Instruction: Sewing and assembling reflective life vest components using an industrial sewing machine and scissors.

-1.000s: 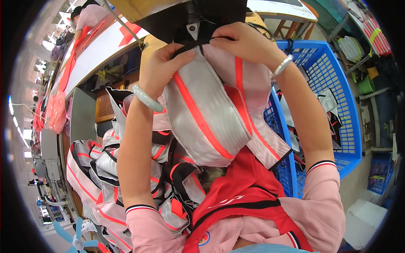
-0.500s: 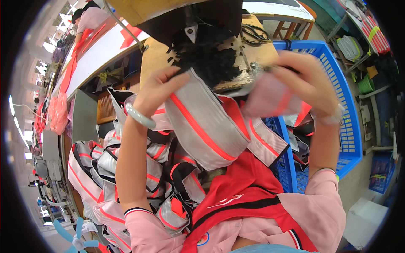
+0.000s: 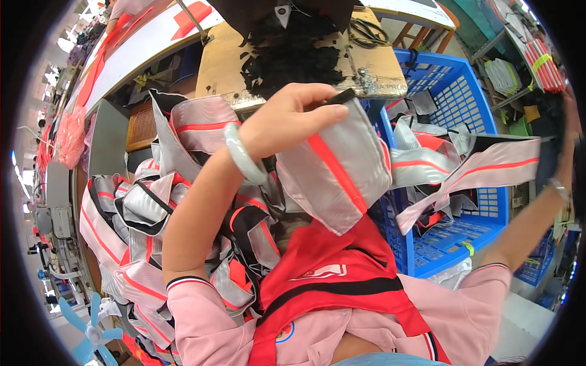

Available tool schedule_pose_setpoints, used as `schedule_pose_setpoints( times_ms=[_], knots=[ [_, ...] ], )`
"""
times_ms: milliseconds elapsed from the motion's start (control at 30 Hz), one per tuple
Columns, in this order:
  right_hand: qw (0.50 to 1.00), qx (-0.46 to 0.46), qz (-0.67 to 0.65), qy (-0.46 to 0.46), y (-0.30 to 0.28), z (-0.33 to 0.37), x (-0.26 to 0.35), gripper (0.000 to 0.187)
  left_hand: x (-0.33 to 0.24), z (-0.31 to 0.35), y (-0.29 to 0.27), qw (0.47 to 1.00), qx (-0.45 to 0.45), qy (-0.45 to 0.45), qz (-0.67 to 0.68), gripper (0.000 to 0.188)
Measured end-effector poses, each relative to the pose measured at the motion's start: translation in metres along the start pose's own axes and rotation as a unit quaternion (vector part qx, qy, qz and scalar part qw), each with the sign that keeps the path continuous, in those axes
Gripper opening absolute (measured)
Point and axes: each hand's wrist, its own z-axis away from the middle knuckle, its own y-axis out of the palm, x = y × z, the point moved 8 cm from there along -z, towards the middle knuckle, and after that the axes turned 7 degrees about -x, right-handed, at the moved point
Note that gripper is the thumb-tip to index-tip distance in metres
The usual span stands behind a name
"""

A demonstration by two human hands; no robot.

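Note:
My left hand point(image 3: 296, 116), with a pale bangle on the wrist, pinches the black-edged upper end of a grey fabric panel point(image 3: 334, 168) with an orange-red stripe. The panel hangs over my red apron point(image 3: 342, 262), in front of the wooden work surface. My right hand point(image 3: 571, 116) is stretched to the far right, smeared and partly lost in the dark rim, so its fingers do not show clearly. Near it, a striped grey strip point(image 3: 494, 166) stretches above the blue plastic basket point(image 3: 421, 259). Whether the right hand touches that strip, I cannot tell.
Black scraps point(image 3: 293, 64) and scissors point(image 3: 368, 33) lie on the wooden work surface point(image 3: 223, 67) ahead. More striped pieces point(image 3: 421, 161) are in the basket. A large heap of striped pieces point(image 3: 146, 207) is at my left. A blue fan point(image 3: 94, 332) stands lower left.
My right hand has swung from the middle out to the far right, and a striped strip now stretches over the basket. My left hand has moved right, still holding a grey panel.

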Motion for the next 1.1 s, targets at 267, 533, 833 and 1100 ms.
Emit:
schedule_pose_setpoints(
  times_ms=[267, 533, 833, 1100],
  knots=[
    [0.747, 0.517, -0.341, 0.242, 0.265, 0.287, 0.025, 0.035, -0.013, 0.005, 0.024, 0.984, -0.055, 0.129, -0.111, 0.026],
    [0.723, 0.329, -0.504, 0.339, 0.243, 0.263, -0.026, 0.03, 0.093, 0.032, 0.002, 0.992, -0.11, -0.014, 0.057, 0.03],
    [0.947, 0.178, -0.109, -0.245, 0.245, 0.202, 0.119, 0.046, 0.043, 0.037, -0.024, 0.956, -0.264, 0.102, -0.074, 0.029],
    [0.882, 0.397, -0.216, -0.135, 0.307, 0.189, 0.122, 0.02, -0.002, 0.032, -0.057, 0.964, -0.219, 0.115, -0.099, 0.021]
  ],
)
